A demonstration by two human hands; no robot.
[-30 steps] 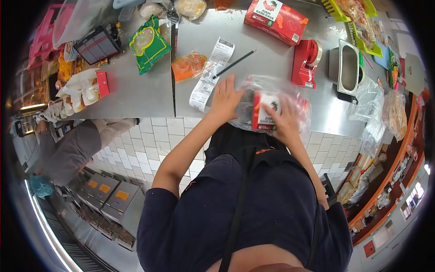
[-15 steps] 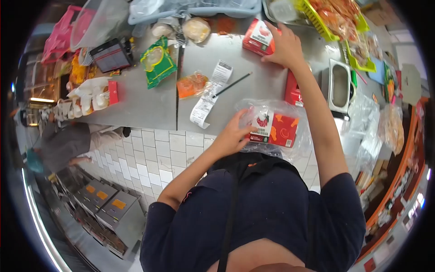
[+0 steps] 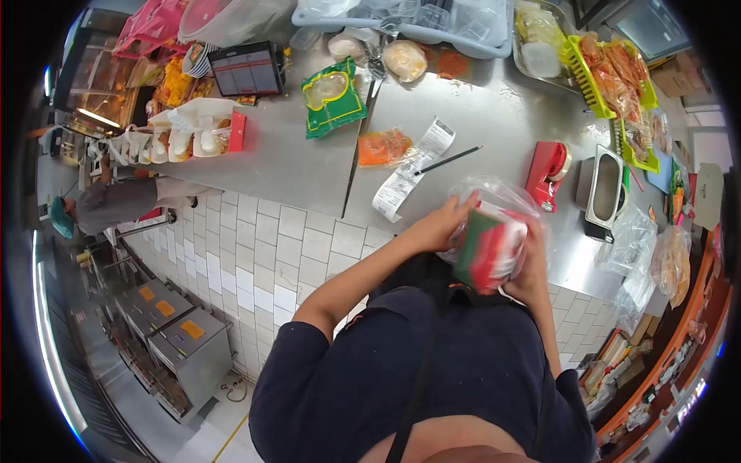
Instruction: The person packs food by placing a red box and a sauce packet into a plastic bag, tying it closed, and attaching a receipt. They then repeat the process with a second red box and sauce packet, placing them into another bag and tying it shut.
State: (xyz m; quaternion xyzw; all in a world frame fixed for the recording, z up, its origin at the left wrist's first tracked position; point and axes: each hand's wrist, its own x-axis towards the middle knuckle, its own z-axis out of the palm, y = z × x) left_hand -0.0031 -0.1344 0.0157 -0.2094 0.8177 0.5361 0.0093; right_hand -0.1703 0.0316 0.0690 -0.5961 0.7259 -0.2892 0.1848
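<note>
A red, white and green food box point(image 3: 494, 251), smeared by motion, is tilted at the table's near edge, in front of my body. My right hand point(image 3: 531, 270) is closed around its right side. My left hand point(image 3: 450, 224) pinches the left side of a clear plastic bag point(image 3: 494, 187), which spreads around and behind the box. The other printed box in the bag is hidden from here. Beyond the bag lie a pencil point(image 3: 449, 160) and a long printed receipt point(image 3: 415, 168). A red tape dispenser point(image 3: 546, 176) stands to the right.
A green packet point(image 3: 333, 99) and an orange sachet point(image 3: 384, 147) lie on the steel table point(image 3: 494, 116). Metal container point(image 3: 603, 185) at right, yellow baskets point(image 3: 588, 77) behind it. A tablet point(image 3: 247, 69) stands at left; a person point(image 3: 116, 202) is beyond.
My right hand has brought the second box from the back of the table to the bag. My left hand stays at the bag. The view has shifted, so the table items appear farther right.
</note>
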